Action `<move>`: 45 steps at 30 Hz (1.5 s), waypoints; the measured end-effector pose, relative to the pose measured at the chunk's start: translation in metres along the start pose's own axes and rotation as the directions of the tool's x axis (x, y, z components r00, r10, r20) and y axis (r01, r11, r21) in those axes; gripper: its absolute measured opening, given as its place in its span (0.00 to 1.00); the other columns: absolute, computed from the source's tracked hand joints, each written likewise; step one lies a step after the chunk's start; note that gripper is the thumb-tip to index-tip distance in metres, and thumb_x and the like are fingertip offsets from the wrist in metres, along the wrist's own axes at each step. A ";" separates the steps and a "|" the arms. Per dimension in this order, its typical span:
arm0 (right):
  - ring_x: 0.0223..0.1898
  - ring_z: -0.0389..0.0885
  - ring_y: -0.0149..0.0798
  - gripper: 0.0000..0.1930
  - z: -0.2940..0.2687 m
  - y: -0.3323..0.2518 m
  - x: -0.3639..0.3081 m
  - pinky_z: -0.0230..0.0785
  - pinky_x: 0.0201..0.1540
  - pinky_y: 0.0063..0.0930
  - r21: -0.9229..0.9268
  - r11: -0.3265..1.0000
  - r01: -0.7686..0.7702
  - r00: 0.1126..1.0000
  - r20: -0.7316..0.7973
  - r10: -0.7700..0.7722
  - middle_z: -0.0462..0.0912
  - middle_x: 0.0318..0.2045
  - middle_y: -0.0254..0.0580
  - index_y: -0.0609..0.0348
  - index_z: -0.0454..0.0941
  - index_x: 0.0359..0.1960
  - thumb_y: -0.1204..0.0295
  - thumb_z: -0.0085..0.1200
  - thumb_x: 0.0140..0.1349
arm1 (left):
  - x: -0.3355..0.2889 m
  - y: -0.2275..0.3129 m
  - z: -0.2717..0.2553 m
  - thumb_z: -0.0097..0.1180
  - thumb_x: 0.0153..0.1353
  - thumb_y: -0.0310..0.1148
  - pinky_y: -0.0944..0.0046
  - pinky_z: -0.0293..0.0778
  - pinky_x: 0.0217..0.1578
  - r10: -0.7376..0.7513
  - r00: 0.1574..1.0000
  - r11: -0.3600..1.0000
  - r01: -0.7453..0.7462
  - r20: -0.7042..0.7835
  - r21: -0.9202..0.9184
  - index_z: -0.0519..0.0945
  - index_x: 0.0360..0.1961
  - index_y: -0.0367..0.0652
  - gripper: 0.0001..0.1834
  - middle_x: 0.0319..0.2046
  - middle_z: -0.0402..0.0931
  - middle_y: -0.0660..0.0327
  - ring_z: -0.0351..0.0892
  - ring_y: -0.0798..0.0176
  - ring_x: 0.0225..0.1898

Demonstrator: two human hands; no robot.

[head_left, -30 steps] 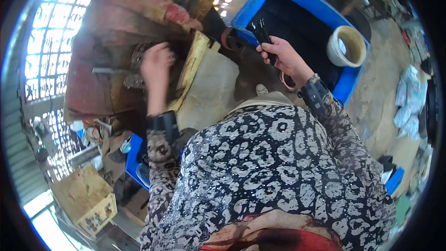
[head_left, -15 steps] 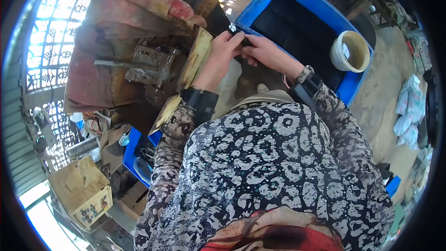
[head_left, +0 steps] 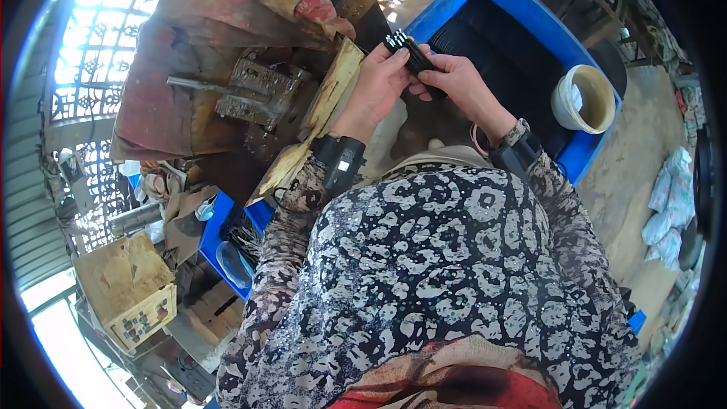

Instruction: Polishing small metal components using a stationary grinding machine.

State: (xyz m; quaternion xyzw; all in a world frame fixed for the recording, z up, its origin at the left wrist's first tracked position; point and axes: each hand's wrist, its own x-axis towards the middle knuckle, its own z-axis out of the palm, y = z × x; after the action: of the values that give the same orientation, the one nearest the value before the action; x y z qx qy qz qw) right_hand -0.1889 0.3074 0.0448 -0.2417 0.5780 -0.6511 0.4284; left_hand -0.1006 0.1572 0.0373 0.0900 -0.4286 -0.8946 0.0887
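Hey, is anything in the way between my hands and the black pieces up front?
Nothing visible stands between them: the left hand and the right hand both grip the bundle of black pieces directly.

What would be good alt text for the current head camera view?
A person's left hand and right hand together hold a small bundle of slim black rods in front of a black-and-white patterned top. To the left is a metal block; at upper right, a cream bucket stands at one end of a blue tub.
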 end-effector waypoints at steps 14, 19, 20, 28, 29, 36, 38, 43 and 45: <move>0.33 0.81 0.29 0.11 0.007 -0.006 0.000 0.75 0.36 0.19 0.024 1.000 0.017 1.000 -0.012 -0.016 0.83 0.36 0.41 0.67 0.80 0.46 0.74 0.53 0.65 | -0.012 0.003 -0.010 0.44 0.69 0.28 0.48 0.79 0.45 0.068 0.998 0.997 -0.067 0.016 -0.048 0.71 0.51 0.36 0.13 0.48 0.76 0.51 0.78 0.54 0.47; 0.31 0.77 0.26 0.10 0.009 -0.006 0.001 0.71 0.34 0.19 -0.062 0.998 -0.028 0.999 0.043 0.031 0.81 0.31 0.36 0.67 0.79 0.42 0.72 0.49 0.67 | -0.015 0.006 -0.008 0.44 0.67 0.25 0.61 0.75 0.44 0.037 0.999 0.999 -0.036 0.031 -0.017 0.72 0.54 0.38 0.15 0.49 0.77 0.52 0.78 0.59 0.43; 0.31 0.77 0.26 0.10 0.009 -0.005 0.001 0.71 0.34 0.19 -0.063 0.998 -0.030 0.999 0.041 0.032 0.81 0.31 0.36 0.67 0.79 0.42 0.72 0.49 0.67 | -0.014 0.005 -0.010 0.44 0.67 0.25 0.61 0.75 0.44 0.035 0.999 0.999 -0.035 0.033 -0.020 0.72 0.54 0.38 0.15 0.49 0.77 0.52 0.78 0.59 0.43; 0.29 0.77 0.24 0.10 0.003 0.000 -0.003 0.72 0.31 0.18 -0.206 0.978 -0.027 0.998 0.043 0.036 0.80 0.31 0.33 0.63 0.77 0.42 0.70 0.50 0.65 | -0.005 -0.004 -0.017 0.44 0.67 0.25 0.54 0.70 0.56 -0.015 1.000 0.999 0.016 -0.009 0.038 0.71 0.55 0.36 0.16 0.52 0.76 0.49 0.76 0.54 0.53; 0.29 0.77 0.24 0.10 0.001 0.001 -0.004 0.72 0.31 0.18 -0.204 0.978 -0.029 0.999 0.039 0.038 0.80 0.31 0.33 0.63 0.77 0.42 0.70 0.50 0.65 | -0.005 -0.005 -0.017 0.44 0.67 0.25 0.54 0.70 0.56 -0.019 1.000 0.999 0.020 -0.007 0.037 0.71 0.55 0.36 0.16 0.52 0.76 0.49 0.76 0.54 0.53; 0.26 0.76 0.23 0.09 -0.004 0.007 -0.006 0.70 0.29 0.16 -0.227 0.971 -0.069 0.996 0.046 0.081 0.79 0.28 0.32 0.61 0.76 0.39 0.68 0.52 0.64 | -0.007 -0.008 -0.012 0.46 0.67 0.26 0.54 0.70 0.57 -0.019 1.000 0.998 0.020 -0.021 0.058 0.71 0.54 0.37 0.15 0.51 0.76 0.48 0.76 0.54 0.53; 0.26 0.76 0.23 0.09 -0.002 0.008 -0.006 0.69 0.28 0.16 -0.244 0.969 -0.045 0.996 0.063 0.062 0.78 0.28 0.32 0.61 0.76 0.38 0.68 0.52 0.63 | -0.009 -0.008 -0.016 0.46 0.67 0.26 0.54 0.70 0.57 -0.018 0.999 0.998 0.020 -0.033 0.066 0.71 0.55 0.37 0.15 0.51 0.76 0.48 0.76 0.54 0.53; 0.21 0.72 0.23 0.08 -0.001 0.016 -0.003 0.61 0.21 0.17 -0.208 0.973 -0.098 0.991 0.069 0.114 0.76 0.24 0.32 0.61 0.75 0.35 0.68 0.52 0.63 | -0.015 -0.008 -0.018 0.45 0.69 0.28 0.55 0.71 0.56 -0.009 0.998 0.999 0.013 -0.067 0.048 0.70 0.55 0.36 0.16 0.53 0.75 0.48 0.76 0.54 0.54; 0.20 0.70 0.23 0.08 0.000 0.021 0.001 0.60 0.21 0.17 -0.197 0.975 -0.103 0.991 0.059 0.117 0.76 0.24 0.31 0.61 0.75 0.35 0.68 0.51 0.63 | -0.018 -0.007 -0.018 0.46 0.69 0.28 0.56 0.71 0.56 -0.018 0.996 0.999 0.023 -0.086 0.048 0.70 0.55 0.37 0.16 0.52 0.75 0.49 0.76 0.55 0.53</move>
State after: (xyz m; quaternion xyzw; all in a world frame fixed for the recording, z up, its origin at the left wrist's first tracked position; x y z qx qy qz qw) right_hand -0.1831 0.3076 0.0243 -0.2726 0.6357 -0.5581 0.4583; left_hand -0.0800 0.1523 0.0227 0.1348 -0.4454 -0.8800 0.0956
